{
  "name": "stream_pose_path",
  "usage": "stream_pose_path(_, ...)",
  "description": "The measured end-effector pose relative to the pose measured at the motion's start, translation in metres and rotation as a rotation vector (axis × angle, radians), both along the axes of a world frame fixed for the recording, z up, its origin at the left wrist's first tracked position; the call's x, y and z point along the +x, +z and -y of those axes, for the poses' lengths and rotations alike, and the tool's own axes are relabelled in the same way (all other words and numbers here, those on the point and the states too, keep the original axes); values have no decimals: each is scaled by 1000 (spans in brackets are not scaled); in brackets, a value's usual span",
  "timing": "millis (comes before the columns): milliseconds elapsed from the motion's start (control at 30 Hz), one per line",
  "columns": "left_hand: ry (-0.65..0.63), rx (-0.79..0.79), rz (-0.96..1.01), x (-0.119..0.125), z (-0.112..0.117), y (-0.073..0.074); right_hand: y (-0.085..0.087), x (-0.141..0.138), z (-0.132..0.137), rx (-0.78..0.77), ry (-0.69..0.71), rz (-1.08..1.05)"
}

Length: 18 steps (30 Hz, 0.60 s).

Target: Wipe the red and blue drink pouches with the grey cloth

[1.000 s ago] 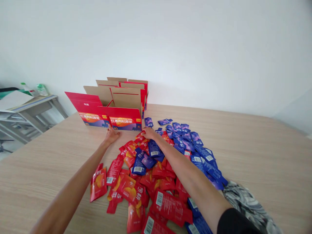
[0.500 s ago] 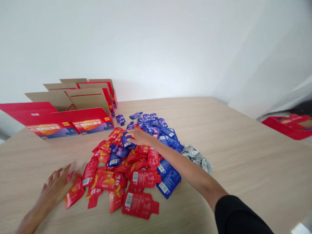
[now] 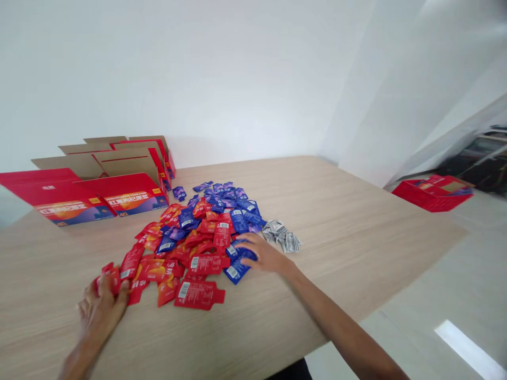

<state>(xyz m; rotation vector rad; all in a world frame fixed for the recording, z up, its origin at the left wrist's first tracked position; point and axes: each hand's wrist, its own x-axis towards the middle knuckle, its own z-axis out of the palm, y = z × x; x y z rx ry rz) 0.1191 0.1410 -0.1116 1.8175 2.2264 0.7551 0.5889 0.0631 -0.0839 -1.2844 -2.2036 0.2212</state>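
We see the left grip (image 3: 103, 309) lying palm down on the pale wood-grain table (image 3: 356, 248), fingers spread wide and holding nothing. Its fingertips touch the nearest of the flat red foil pouches with barcode labels (image 3: 198, 263), which are scattered from just beyond that grip and off to its right. The right grip (image 3: 264, 255) is also spread flat and empty, resting on top of the flat blue foil pouches (image 3: 236, 270) at the near right edge of the same heap. More blue ones run away from this grip toward the wall, mixed in with the red. Just beyond the right grip and slightly to its right lies a small crumpled bundle with a grey-and-white pattern (image 3: 282, 235), touching the heap. Well beyond the left grip, two open red cardboard cartons with brown inner flaps (image 3: 99, 192) stand near the table's far edge. Far to the right of the right grip, a shallow red box (image 3: 433, 192) sits on the floor.
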Motion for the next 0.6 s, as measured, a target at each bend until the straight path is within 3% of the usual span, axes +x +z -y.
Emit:
stream_pose_path(100,-234,140,-138,48,50,-8,-15,-19,18,-70,187,69)
stream_pose_path(167,-417,114,-206,81,76,-15,-22,-26,21,-95,200,120)
stream_pose_path(233,-477,68,-243,107,87,-20,-28,-30,16,-104,183,148)
stream_pose_path(367,-383,3,-266,138,74,-20,-35,-31,-5,-82,143,126)
stream_pose_path(600,-262,-4,-295,165,36,-13,-48,-28,-53,4,86,57)
